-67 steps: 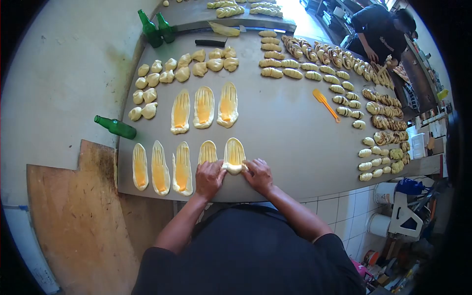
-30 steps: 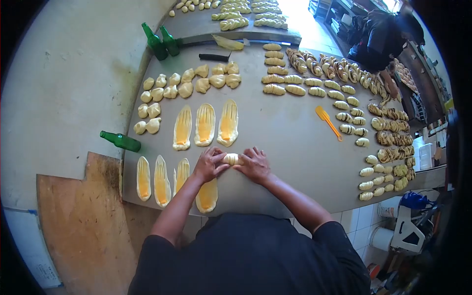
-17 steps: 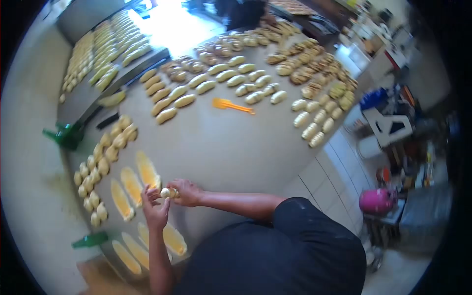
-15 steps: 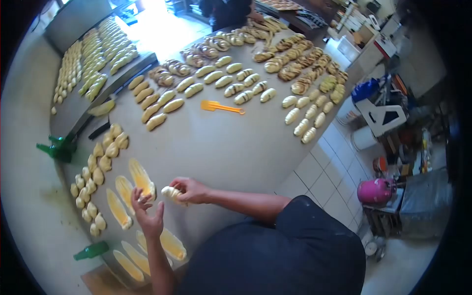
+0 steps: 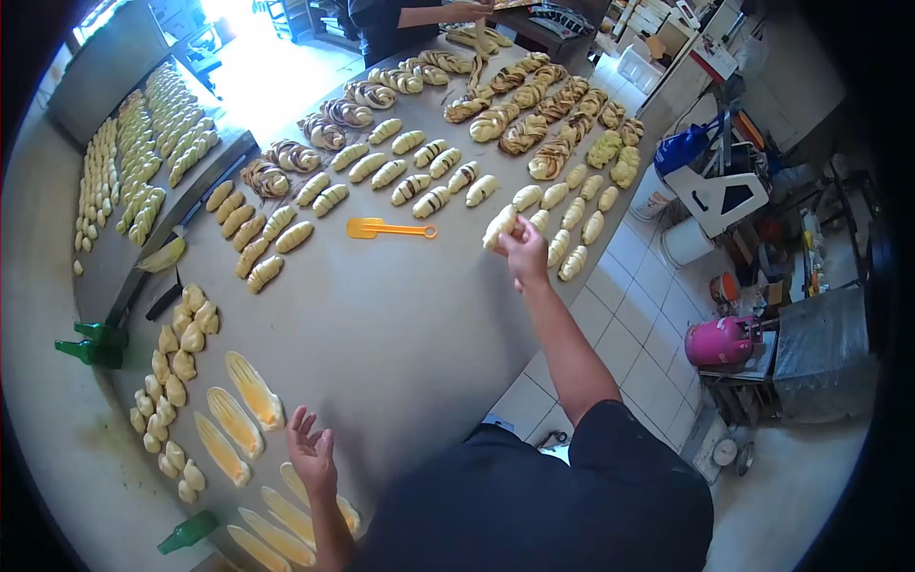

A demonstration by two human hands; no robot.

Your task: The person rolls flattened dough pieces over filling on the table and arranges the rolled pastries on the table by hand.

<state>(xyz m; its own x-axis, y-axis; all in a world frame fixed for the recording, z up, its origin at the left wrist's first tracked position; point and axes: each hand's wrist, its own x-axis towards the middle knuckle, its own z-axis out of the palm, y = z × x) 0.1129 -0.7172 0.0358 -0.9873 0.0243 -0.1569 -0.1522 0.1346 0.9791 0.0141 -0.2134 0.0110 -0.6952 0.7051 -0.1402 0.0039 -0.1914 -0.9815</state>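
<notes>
My right hand [image 5: 525, 254] reaches out over the table's right side, its fingers closed on a pale rolled dough piece [image 5: 498, 228]. That roll is just left of the rows of small shaped rolls [image 5: 574, 213]. Low on the left, my left hand [image 5: 313, 454] is raised with its fingers apart and nothing in it. Beside it lie flat dough strips with a yellow filling and slit ends [image 5: 230, 419]. More such strips [image 5: 276, 539] lie nearer my body, partly hidden by my left forearm.
Dough balls [image 5: 175, 362] line the left edge near green bottles [image 5: 189, 531]. An orange spatula [image 5: 391, 229] lies mid-table. Twisted loaves [image 5: 522, 133] fill the far side, where another person [image 5: 396, 24] handles dough. A pink gas cylinder [image 5: 720, 340] stands right.
My right hand has swung forward and right, carrying the rolled dough from beside the strips to the small rolls. My left hand has come away from the strips. The view has shifted.
</notes>
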